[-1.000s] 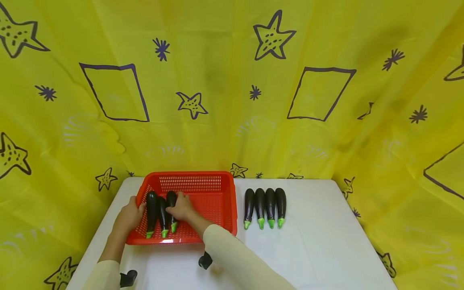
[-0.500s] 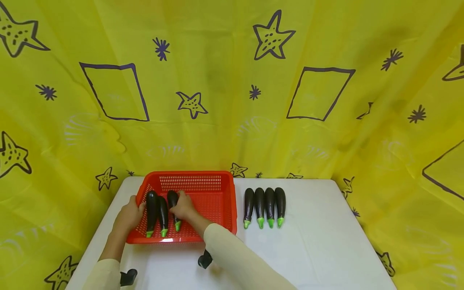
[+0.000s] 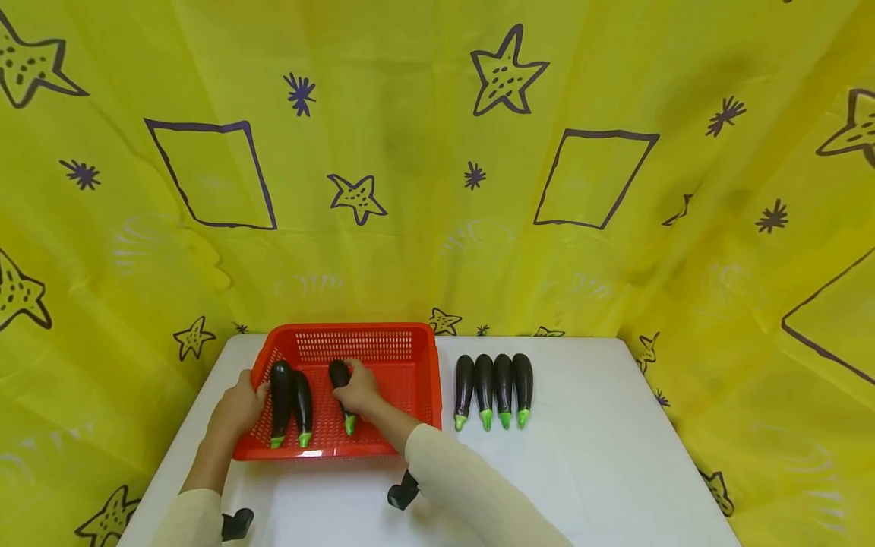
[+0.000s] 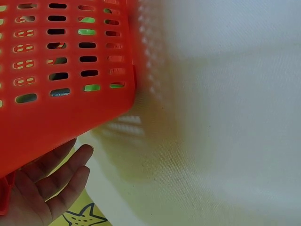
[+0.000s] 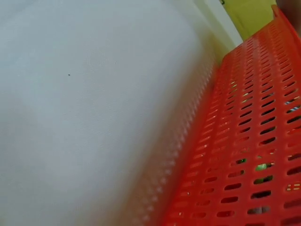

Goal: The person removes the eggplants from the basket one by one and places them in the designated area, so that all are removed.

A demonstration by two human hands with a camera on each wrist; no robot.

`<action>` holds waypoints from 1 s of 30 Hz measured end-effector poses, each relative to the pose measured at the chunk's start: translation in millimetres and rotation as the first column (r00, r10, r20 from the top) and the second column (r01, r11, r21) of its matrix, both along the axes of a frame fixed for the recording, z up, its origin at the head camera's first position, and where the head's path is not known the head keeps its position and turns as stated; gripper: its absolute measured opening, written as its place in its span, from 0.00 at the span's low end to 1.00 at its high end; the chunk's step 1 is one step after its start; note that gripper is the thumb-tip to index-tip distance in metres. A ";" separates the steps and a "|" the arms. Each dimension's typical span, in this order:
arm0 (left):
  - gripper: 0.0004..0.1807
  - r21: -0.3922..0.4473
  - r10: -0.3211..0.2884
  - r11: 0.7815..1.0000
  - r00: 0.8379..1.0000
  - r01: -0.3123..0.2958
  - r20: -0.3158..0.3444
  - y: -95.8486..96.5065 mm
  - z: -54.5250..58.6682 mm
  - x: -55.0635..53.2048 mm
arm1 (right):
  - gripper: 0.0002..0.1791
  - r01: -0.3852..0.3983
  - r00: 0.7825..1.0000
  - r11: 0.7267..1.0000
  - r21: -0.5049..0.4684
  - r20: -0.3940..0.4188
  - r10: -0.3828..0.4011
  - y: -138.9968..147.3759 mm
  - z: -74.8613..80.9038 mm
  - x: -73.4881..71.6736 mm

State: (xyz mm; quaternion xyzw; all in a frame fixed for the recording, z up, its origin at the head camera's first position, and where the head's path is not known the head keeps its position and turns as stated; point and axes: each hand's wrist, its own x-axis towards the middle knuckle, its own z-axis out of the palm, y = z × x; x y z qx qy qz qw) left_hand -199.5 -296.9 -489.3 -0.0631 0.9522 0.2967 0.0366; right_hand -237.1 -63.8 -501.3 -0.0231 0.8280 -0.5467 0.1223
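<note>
A red plastic basket (image 3: 424, 349) stands at the left of the table. My left hand (image 3: 235, 409) holds its left rim, thumb inside; in the left wrist view the fingers (image 4: 70, 174) lie along the outer wall. Inside the basket, my right hand (image 3: 360, 391) grips an eggplant (image 3: 339, 374) by its upper part, its green stem end toward me. Two more eggplants, a longer one (image 3: 280, 403) and a shorter one (image 3: 302, 406), lie side by side near the left wall. The right wrist view shows the basket's perforated side but hides the right hand's grasp.
Several eggplants (image 3: 484, 387) lie in a neat row on the white table (image 3: 581, 456), right of the basket. A yellow curtain (image 3: 410, 266) with stars hangs behind and at both sides. Black wrist mounts (image 3: 403, 492) hang below the sleeves.
The right hand has moved right inside the basket with its eggplant, widening the gap from the other two. The left hand keeps its hold on the basket. The view has shifted slightly.
</note>
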 end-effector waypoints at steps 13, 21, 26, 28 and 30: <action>0.21 -0.008 0.000 1.000 1.000 -0.001 -0.008 -3.0 2.2 -0.4 | 0.37 -0.005 0.999 0.991 -0.130 0.040 0.010 26.8 15.5 12.5; 0.22 -0.013 -0.001 1.000 1.000 0.001 0.002 -1.7 0.9 -0.8 | 0.37 -0.001 0.998 0.974 -0.226 0.053 0.014 47.3 25.0 20.8; 0.22 -0.012 -0.001 1.000 1.000 0.001 0.000 -1.2 2.1 -0.6 | 0.37 -0.009 1.000 0.978 -0.208 0.002 0.009 54.6 27.5 26.3; 0.22 -0.012 0.000 1.000 1.000 0.000 0.003 -1.2 2.4 -1.1 | 0.38 -0.014 1.000 0.978 -0.209 -0.014 0.011 56.5 27.3 28.8; 0.22 -0.012 0.000 1.000 1.000 0.001 0.006 -0.9 2.8 -1.5 | 0.39 -0.019 1.000 0.976 -0.216 -0.027 0.013 58.4 27.2 31.5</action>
